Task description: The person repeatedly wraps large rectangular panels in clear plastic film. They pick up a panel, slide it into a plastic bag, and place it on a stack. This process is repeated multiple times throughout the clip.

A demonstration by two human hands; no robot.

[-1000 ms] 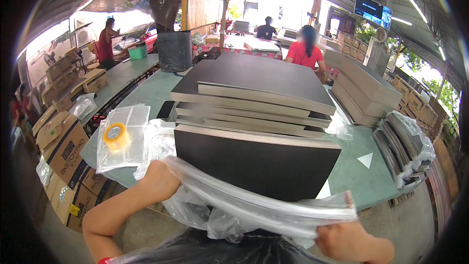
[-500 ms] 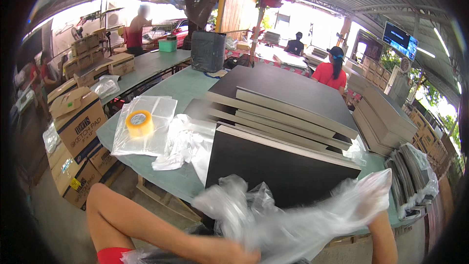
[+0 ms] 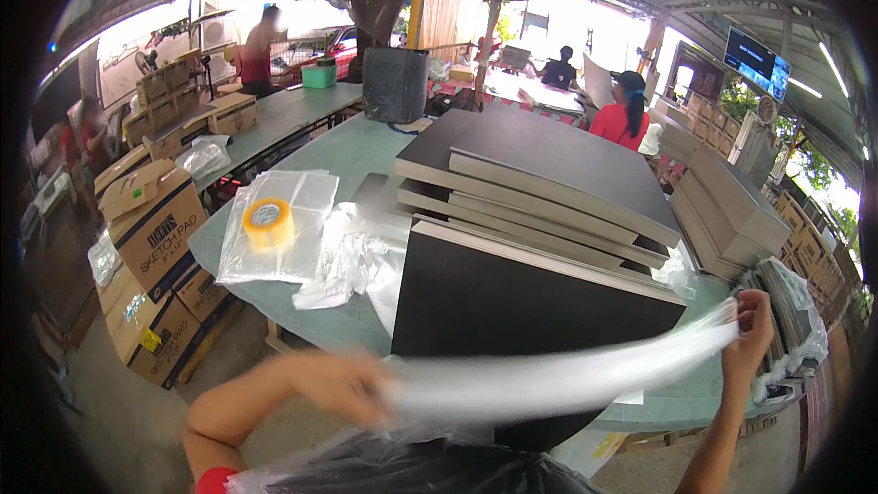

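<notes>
Our left hand [image 3: 343, 389] is smeared by motion blur, so we cannot make out its fingers. The clear plastic bag [image 3: 558, 375] it pulls is blurred too. The bag hides the black board's [image 3: 521, 311] lower edge, and the picture's bottom edge cuts our forearms.

Wearer: two bare forearms, bare hands
Left hand [image 3: 343, 386] motion-blurred, fingers not distinct; right hand [image 3: 748, 325] sharp, no glove, ring or watch visible; both forearms unsleeved; red sleeve edge [image 3: 212, 480] at left upper arm, bottom of view
</notes>
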